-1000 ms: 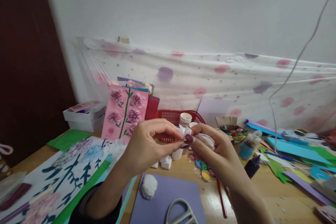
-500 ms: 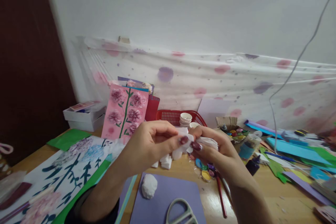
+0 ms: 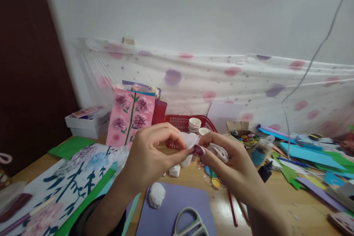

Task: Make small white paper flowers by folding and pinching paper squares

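Mid-frame, tissue (image 3: 189, 140) is pinched by left hand (image 3: 151, 151) and right hand (image 3: 235, 156) fingers, apparently unfinished; below, one ball (image 3: 157, 195) is formed.

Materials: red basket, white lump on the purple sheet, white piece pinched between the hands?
Red basket: likely plastic, slight sheen; regular molded-looking grid.
White lump: matte, perhaps wadded tissue; creased, uneven surface.
Pinched white piece: probably tissue or thin paper, matte; soft and slightly see-through.

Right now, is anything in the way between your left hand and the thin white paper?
No, nothing visible: the left hand pinches the thin white paper. The right hand is close beside, holding a white bundle.
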Available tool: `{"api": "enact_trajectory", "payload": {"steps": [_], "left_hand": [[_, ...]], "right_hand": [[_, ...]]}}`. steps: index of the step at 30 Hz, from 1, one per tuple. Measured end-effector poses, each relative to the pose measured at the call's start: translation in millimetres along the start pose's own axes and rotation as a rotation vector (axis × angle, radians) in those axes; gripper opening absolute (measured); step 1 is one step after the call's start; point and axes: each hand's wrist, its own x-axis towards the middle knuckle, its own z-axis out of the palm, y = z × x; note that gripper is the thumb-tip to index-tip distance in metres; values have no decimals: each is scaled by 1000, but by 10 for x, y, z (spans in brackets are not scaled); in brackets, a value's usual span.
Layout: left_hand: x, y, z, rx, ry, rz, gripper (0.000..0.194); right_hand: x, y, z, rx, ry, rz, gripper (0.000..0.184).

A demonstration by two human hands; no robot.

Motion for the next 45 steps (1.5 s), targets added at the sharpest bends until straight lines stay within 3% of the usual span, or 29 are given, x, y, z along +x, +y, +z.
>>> {"api": "enact_trajectory", "payload": {"steps": [5,12,45], "left_hand": [[-21,-17,6,52,-8,73,19],[-6,-1,11,15,-5,55,11],[24,-19,24,-136,-6,-63,19]], "right_hand": [[18,27,30,64,18,-19,12],[-3,56,59,171,47,11,13],[6,59,50,-62,131,-168,14]]}}
